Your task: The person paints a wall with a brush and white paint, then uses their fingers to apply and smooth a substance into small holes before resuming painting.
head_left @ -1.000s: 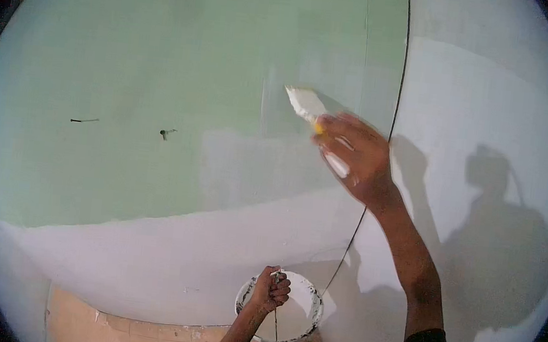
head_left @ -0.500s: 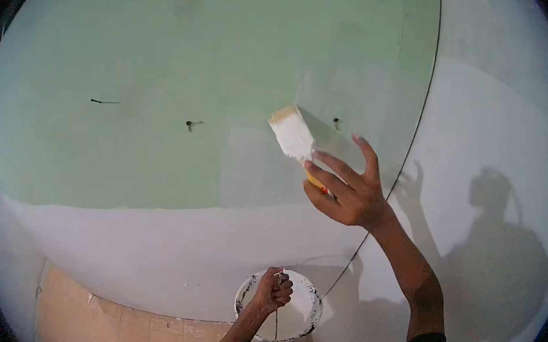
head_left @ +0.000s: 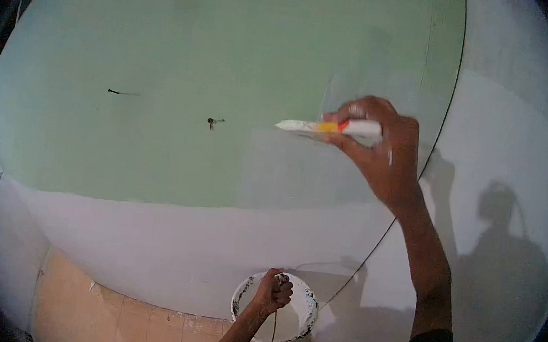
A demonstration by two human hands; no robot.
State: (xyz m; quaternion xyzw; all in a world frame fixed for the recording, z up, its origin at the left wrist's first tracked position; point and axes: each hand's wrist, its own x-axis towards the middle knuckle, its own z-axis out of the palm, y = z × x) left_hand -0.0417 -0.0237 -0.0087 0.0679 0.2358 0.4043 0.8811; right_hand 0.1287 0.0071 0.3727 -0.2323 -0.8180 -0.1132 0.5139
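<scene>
In my right hand (head_left: 394, 159) is a paintbrush (head_left: 327, 127), held edge-on with its white-coated bristles pointing left. The bristle tip is at the upper left corner of a pale painted patch (head_left: 274, 164) on the green wall (head_left: 167, 48); whether it touches cannot be told. Low in the view, my left hand (head_left: 273, 293) is closed around the wire handle (head_left: 274, 323) of a paint bucket (head_left: 313, 307). White paint is inside the bucket, and dark smears mark its rim.
Two nails stick out of the green wall, one near the middle (head_left: 211, 123) and one farther left (head_left: 120, 92). White paint (head_left: 128, 243) covers the wall's lower band. A dark line marks the corner with the white right wall (head_left: 510, 114). Tan floor tiles (head_left: 141, 320) lie below.
My right hand has moved up and right, and the paintbrush has turned from its flat face showing to edge-on and level. The left hand still grips the bucket handle. The view has shifted slightly.
</scene>
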